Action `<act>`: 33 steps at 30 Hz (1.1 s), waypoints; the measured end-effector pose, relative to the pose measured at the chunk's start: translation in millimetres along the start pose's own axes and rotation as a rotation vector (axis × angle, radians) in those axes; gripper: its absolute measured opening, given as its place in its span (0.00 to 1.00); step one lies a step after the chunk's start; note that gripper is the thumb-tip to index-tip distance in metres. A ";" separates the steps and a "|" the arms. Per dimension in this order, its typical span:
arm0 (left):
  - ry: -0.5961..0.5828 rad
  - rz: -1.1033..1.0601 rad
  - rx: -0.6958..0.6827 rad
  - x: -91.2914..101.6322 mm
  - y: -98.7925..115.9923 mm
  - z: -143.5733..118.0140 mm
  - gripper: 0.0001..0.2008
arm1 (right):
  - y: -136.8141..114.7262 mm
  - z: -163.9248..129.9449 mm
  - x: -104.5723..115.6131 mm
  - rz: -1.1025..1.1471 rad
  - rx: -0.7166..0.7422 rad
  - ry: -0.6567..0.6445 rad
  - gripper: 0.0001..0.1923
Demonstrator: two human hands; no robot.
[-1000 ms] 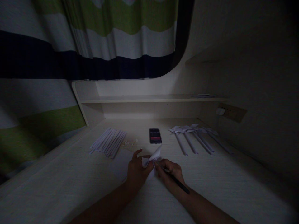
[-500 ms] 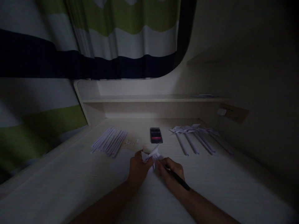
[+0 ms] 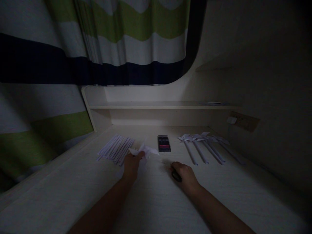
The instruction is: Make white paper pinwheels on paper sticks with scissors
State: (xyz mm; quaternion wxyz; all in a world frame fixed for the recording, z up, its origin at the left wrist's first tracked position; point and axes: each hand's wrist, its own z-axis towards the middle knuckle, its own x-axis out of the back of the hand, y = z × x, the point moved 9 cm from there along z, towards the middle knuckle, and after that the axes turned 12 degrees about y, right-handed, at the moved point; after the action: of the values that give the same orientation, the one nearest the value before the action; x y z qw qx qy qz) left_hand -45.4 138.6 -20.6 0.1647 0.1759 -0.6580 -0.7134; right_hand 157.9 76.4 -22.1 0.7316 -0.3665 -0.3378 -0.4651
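My left hand (image 3: 132, 164) pinches a white folded-paper pinwheel (image 3: 148, 150) near its centre, just right of a row of rolled paper sticks (image 3: 114, 149). Beneath the pinwheel, a pale paper sheet is partly hidden. My right hand (image 3: 186, 175) is closed around scissors with a black loop handle (image 3: 175, 175). Their blades are dim and point left, apart from the pinwheel. At the right lie several finished-looking paper pinwheels on sticks (image 3: 191, 152), heads toward the back.
A dark phone (image 3: 164, 143) with a blurred screen lies at the middle back of the white desk (image 3: 156, 201). Behind it runs a shelf (image 3: 156, 106) with papers at its right. A striped curtain (image 3: 136, 48) hangs at the left, and a wall socket (image 3: 243, 121) is at right.
My left hand has carried the pinwheel left and away from my right hand. The black tool in my right hand has turned, so its loop handle now shows.
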 end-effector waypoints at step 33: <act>0.106 0.052 -0.037 21.7 -10.1 43.4 0.09 | -16.1 -1.5 -36.8 0.206 -0.088 -0.125 0.04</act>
State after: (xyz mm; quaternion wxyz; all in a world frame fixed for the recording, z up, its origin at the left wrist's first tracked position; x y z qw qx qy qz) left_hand -84.8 167.5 -28.2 0.2213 0.1933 -0.6395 -0.7105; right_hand 130.7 86.3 -50.1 0.7363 -0.4594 -0.3224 -0.3780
